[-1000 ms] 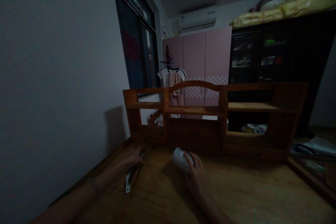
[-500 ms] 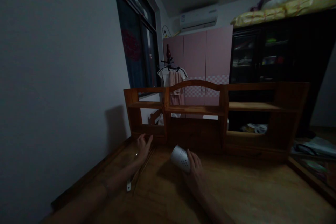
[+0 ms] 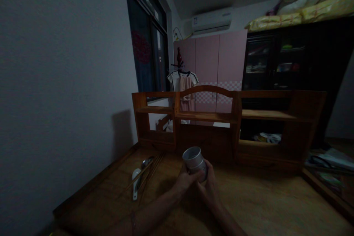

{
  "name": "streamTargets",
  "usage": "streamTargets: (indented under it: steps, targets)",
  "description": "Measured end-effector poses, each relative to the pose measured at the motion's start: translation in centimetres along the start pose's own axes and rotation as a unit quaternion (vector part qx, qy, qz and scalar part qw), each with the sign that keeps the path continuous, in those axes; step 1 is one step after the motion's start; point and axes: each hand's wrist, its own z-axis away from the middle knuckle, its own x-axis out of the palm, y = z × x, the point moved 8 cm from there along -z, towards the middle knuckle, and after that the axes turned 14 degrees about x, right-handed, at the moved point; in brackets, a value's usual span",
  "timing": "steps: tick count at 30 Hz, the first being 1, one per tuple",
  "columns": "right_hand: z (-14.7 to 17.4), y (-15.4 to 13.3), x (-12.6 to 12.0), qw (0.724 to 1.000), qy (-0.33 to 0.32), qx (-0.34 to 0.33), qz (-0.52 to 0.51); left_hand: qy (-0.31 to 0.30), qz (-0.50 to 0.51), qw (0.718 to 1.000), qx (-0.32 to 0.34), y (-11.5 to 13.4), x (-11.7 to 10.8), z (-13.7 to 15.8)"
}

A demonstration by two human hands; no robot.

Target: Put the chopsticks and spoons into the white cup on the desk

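A silver-grey metal utensil holder (image 3: 194, 160), a round cup with small holes near its lower end, is held between both hands above the table. Its open mouth tilts up and to the left. My left hand (image 3: 184, 181) grips it from the left and front, thumb across its side. On the right, my right hand (image 3: 209, 182) wraps around its lower side. To the left on the table lie several chopsticks (image 3: 151, 172), a white spoon (image 3: 135, 184) and a metal spoon (image 3: 146, 162). The inside of the holder is too dark to make out.
A wooden shelf unit (image 3: 206, 117) stands along the back of the wooden table (image 3: 249, 195). A wall (image 3: 83, 81) borders the left side. Behind are a pink wardrobe (image 3: 207, 55) and a dark cabinet (image 3: 287, 55).
My left hand has moved right from above the chopsticks and spoons and now holds the utensil holder too. The holder has turned more upright.
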Motion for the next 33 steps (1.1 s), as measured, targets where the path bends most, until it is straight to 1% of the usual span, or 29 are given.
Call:
streamTargets:
  steps: [2,4,6,7,9,11,15,19,23,27,30,33]
  targets:
    - [0.1,0.8,0.9,0.999,-0.027,-0.018,0.021,-0.012,0.031,0.999,0.001,-0.5,0.5,-0.5]
    - [0.4,1.4,1.7,0.996,-0.034,-0.046,0.069,0.002,0.028,1.0,0.012,-1.1,-0.1,-1.2]
    - [0.5,1.7,2.2,0.991,-0.024,-0.061,0.12,0.032,0.002,0.999,0.03,-1.8,-1.6,-2.2]
    - [0.5,1.8,2.4,0.989,-0.018,-0.057,0.138,0.049,-0.01,0.998,0.039,-2.1,-2.6,-2.8]
    - [0.4,1.9,2.5,0.988,-0.015,-0.038,0.149,0.089,-0.048,0.993,0.064,-2.4,-4.8,-4.2]
    - [0.3,1.7,2.3,0.989,-0.01,-0.031,0.142,0.112,-0.071,0.989,0.073,-2.8,-6.7,-5.5]
    - [0.4,1.3,1.9,0.989,-0.008,-0.037,0.14,0.118,-0.099,0.986,0.059,-4.0,-9.6,-7.2]
    - [0.5,1.3,1.8,0.988,-0.009,-0.032,0.15,0.127,-0.129,0.983,0.043,-5.5,-11.6,-8.0]
    - [0.6,1.4,2.0,0.988,-0.014,-0.025,0.15,0.132,-0.148,0.979,0.036,-6.6,-12.8,-8.3]
    - [0.6,1.6,1.9,0.989,-0.011,-0.024,0.148,0.126,-0.156,0.979,0.038,-7.0,-13.3,-8.3]
    - [0.5,1.7,1.8,0.989,-0.009,-0.029,0.145,0.121,-0.162,0.978,0.044,-6.7,-13.3,-8.4]
    - [0.4,1.9,1.8,0.989,-0.006,-0.028,0.145,0.131,-0.176,0.974,0.052,-5.2,-12.9,-8.2]
